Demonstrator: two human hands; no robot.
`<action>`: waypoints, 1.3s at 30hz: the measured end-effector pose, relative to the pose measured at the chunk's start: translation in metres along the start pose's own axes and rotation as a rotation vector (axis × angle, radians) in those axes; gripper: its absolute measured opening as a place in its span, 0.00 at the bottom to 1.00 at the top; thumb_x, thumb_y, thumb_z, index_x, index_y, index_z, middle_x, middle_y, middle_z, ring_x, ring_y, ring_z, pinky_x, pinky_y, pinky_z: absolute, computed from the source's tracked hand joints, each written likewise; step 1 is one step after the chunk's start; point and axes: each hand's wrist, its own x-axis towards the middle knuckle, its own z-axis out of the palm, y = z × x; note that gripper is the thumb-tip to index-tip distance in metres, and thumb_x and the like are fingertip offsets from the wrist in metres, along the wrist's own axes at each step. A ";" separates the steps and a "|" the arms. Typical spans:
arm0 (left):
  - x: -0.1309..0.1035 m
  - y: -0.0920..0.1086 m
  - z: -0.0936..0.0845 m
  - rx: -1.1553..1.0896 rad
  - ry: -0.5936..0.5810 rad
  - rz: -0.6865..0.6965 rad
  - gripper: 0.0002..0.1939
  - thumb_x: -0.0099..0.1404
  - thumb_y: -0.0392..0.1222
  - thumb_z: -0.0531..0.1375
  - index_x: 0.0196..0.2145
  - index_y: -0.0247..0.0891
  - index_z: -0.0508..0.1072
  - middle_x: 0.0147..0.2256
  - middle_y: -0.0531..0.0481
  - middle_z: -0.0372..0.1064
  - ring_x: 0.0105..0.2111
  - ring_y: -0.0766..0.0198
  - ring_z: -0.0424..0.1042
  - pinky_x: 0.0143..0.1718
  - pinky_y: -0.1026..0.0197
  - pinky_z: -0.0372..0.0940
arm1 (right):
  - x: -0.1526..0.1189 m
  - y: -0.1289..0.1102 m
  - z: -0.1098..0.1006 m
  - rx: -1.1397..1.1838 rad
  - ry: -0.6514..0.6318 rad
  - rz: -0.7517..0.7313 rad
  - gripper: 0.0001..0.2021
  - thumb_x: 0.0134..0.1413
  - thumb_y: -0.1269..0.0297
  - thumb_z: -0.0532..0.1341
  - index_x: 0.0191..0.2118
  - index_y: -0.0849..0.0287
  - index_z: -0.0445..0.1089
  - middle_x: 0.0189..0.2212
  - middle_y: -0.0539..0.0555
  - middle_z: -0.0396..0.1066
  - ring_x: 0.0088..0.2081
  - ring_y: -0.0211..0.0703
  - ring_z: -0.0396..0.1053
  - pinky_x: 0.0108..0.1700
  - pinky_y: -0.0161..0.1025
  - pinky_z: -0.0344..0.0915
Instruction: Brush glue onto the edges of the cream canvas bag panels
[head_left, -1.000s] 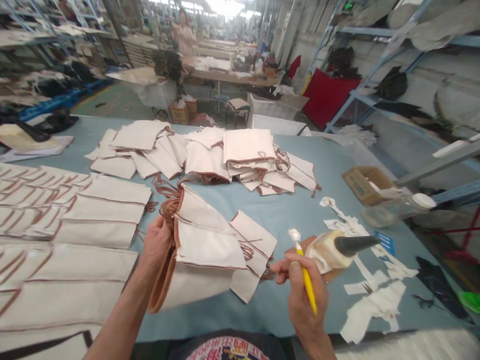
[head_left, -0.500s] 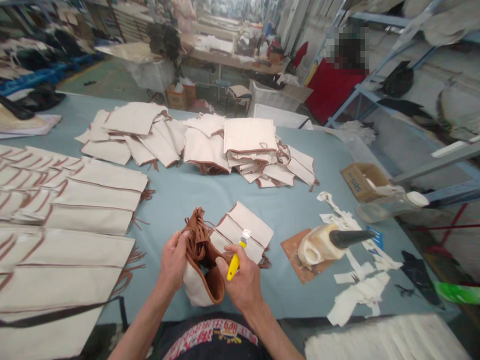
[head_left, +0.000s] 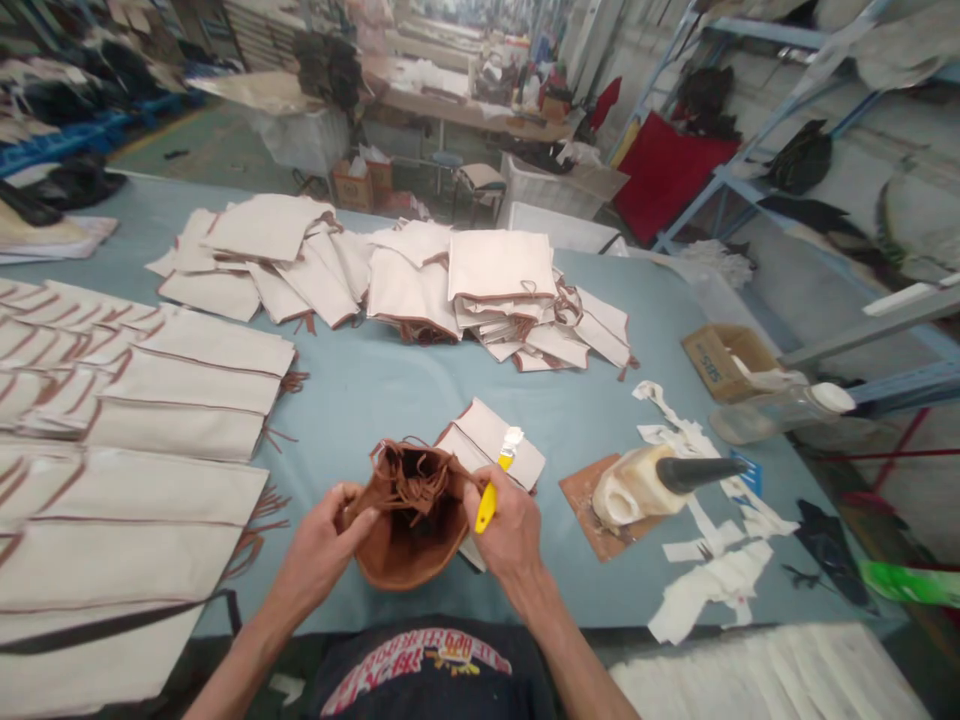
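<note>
While both hands spread its mouth, the pouch (head_left: 409,530) sits open and brown-side-in just above the near table edge, its fringe of cords bunched inside. The left hand (head_left: 319,550) pinches the left rim, fingers closed on the fabric. The right hand (head_left: 510,525) holds the right rim and at the same time grips a yellow brush (head_left: 491,495), whose whitish tip points up and away from the pouch; no paste is visible yet on the lining, so I judge the brushing of this piece not begun.

A short stack of flat pieces (head_left: 491,445) lies just beyond the pouch, touching the right hand. To the right, a glue bottle (head_left: 652,485) lies on its side on a brown pad (head_left: 585,500), with torn white strips (head_left: 712,580) scattered near it. Further back, a large heap of cream pouches (head_left: 420,285) remains; on the left, long rows of flat panels (head_left: 150,440) are laid overlapping. Which of these are finished cannot be told.
</note>
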 end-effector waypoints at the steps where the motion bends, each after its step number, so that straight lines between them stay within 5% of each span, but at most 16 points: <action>1: -0.002 -0.003 -0.002 0.020 0.013 -0.008 0.20 0.52 0.58 0.65 0.37 0.42 0.77 0.31 0.51 0.78 0.31 0.54 0.74 0.34 0.58 0.68 | -0.002 -0.002 0.001 -0.008 0.032 0.014 0.10 0.64 0.57 0.57 0.35 0.53 0.72 0.22 0.50 0.74 0.25 0.46 0.73 0.29 0.37 0.56; 3: -0.005 -0.009 -0.006 0.065 0.078 -0.011 0.22 0.52 0.56 0.64 0.42 0.43 0.77 0.35 0.48 0.80 0.35 0.50 0.77 0.36 0.57 0.69 | -0.008 -0.006 0.005 0.011 0.052 -0.016 0.10 0.65 0.59 0.56 0.35 0.54 0.72 0.23 0.51 0.75 0.25 0.46 0.74 0.29 0.37 0.57; 7: -0.013 -0.020 -0.007 0.208 0.120 0.020 0.16 0.52 0.53 0.62 0.38 0.47 0.76 0.31 0.48 0.80 0.34 0.48 0.78 0.36 0.56 0.68 | -0.024 -0.008 0.007 0.093 -0.127 -0.308 0.10 0.66 0.63 0.55 0.36 0.54 0.73 0.25 0.51 0.76 0.26 0.43 0.74 0.30 0.35 0.59; 11: -0.016 -0.028 -0.012 0.291 0.289 -0.080 0.14 0.52 0.52 0.57 0.34 0.44 0.73 0.28 0.48 0.78 0.32 0.47 0.77 0.35 0.54 0.67 | -0.023 -0.001 0.005 0.084 0.005 -0.050 0.09 0.66 0.61 0.56 0.36 0.55 0.71 0.23 0.50 0.75 0.24 0.43 0.72 0.29 0.35 0.59; 20: -0.022 -0.021 -0.017 0.372 0.250 0.009 0.15 0.60 0.51 0.54 0.38 0.42 0.73 0.32 0.48 0.78 0.32 0.52 0.79 0.36 0.55 0.72 | -0.024 -0.002 0.005 0.149 0.037 -0.059 0.08 0.66 0.60 0.58 0.35 0.55 0.71 0.24 0.49 0.75 0.25 0.44 0.74 0.30 0.36 0.61; 25: -0.042 0.003 -0.020 0.466 0.326 0.379 0.27 0.64 0.51 0.56 0.54 0.31 0.71 0.55 0.30 0.74 0.56 0.39 0.74 0.60 0.40 0.67 | -0.031 -0.012 0.006 0.187 0.043 -0.070 0.08 0.65 0.60 0.59 0.34 0.55 0.70 0.23 0.49 0.73 0.25 0.42 0.73 0.30 0.35 0.61; 27: -0.057 0.017 -0.016 0.443 0.355 0.520 0.25 0.69 0.49 0.57 0.58 0.33 0.70 0.59 0.32 0.72 0.61 0.43 0.71 0.64 0.43 0.64 | -0.036 -0.018 0.008 0.200 0.034 -0.092 0.09 0.65 0.60 0.59 0.33 0.55 0.70 0.22 0.49 0.72 0.24 0.42 0.71 0.29 0.35 0.61; 28: -0.063 0.023 -0.013 0.416 0.305 0.540 0.22 0.71 0.49 0.56 0.57 0.36 0.71 0.57 0.35 0.75 0.59 0.46 0.74 0.63 0.46 0.67 | -0.038 -0.022 0.009 0.215 0.016 -0.098 0.09 0.65 0.60 0.59 0.33 0.55 0.70 0.22 0.48 0.72 0.23 0.41 0.70 0.29 0.35 0.61; 30: -0.072 0.029 -0.004 0.385 0.021 0.493 0.20 0.74 0.50 0.53 0.55 0.38 0.74 0.53 0.39 0.79 0.53 0.51 0.78 0.56 0.53 0.72 | -0.041 -0.028 0.009 0.285 -0.026 -0.089 0.09 0.65 0.58 0.60 0.34 0.55 0.70 0.22 0.48 0.72 0.23 0.40 0.70 0.28 0.34 0.61; 33: -0.073 0.025 0.008 0.464 -0.311 0.381 0.25 0.72 0.55 0.56 0.58 0.37 0.73 0.54 0.38 0.79 0.52 0.46 0.79 0.54 0.49 0.72 | -0.045 -0.030 0.007 0.456 -0.029 -0.028 0.10 0.66 0.55 0.59 0.38 0.56 0.70 0.26 0.49 0.75 0.25 0.39 0.72 0.30 0.34 0.66; 39: -0.069 0.005 0.010 0.579 -0.329 0.260 0.23 0.68 0.53 0.57 0.53 0.36 0.75 0.50 0.34 0.80 0.51 0.40 0.78 0.52 0.46 0.69 | -0.059 -0.009 0.001 0.580 0.122 0.118 0.11 0.66 0.54 0.59 0.44 0.56 0.68 0.31 0.52 0.78 0.25 0.40 0.72 0.31 0.38 0.72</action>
